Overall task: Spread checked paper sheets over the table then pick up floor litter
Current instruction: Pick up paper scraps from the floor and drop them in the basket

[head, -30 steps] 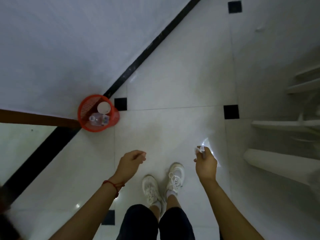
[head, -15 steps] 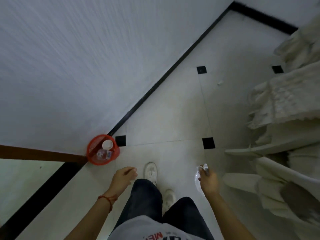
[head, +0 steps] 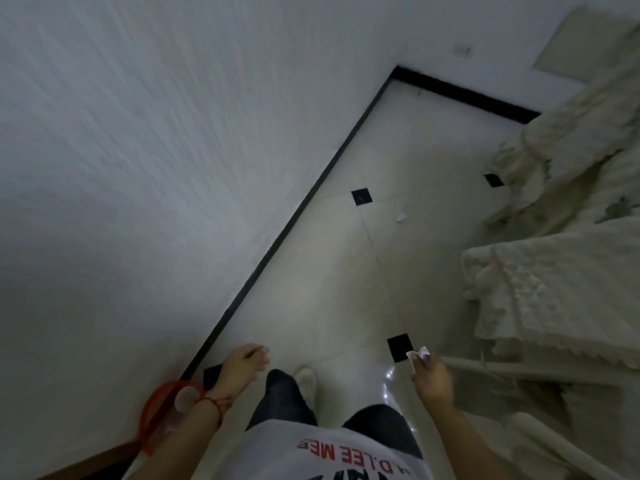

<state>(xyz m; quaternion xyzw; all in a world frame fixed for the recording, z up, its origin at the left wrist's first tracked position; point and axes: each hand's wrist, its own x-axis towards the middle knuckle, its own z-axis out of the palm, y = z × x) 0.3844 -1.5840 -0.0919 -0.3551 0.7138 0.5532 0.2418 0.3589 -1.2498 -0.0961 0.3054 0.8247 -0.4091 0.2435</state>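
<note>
My right hand (head: 433,379) pinches a small white scrap of litter (head: 417,354) at its fingertips, held out over the pale tiled floor (head: 332,271). My left hand (head: 242,367) hangs with loosely curled fingers and holds nothing; a red cord circles its wrist. Farther ahead on the floor lies another small white piece of litter (head: 401,217). A red mesh waste bin (head: 162,417) with a bottle and a lid inside stands by the wall at my lower left, partly hidden by my left forearm.
A white wall (head: 156,168) with a black skirting strip runs along the left. White chairs with lace covers (head: 554,271) crowd the right side. The floor strip between them narrows to a far corner. My legs and one white shoe (head: 306,377) show below.
The view has swung up and forward along the corridor. The red bin has slid to the lower left and behind my left forearm. My right hand still pinches the white scrap.
</note>
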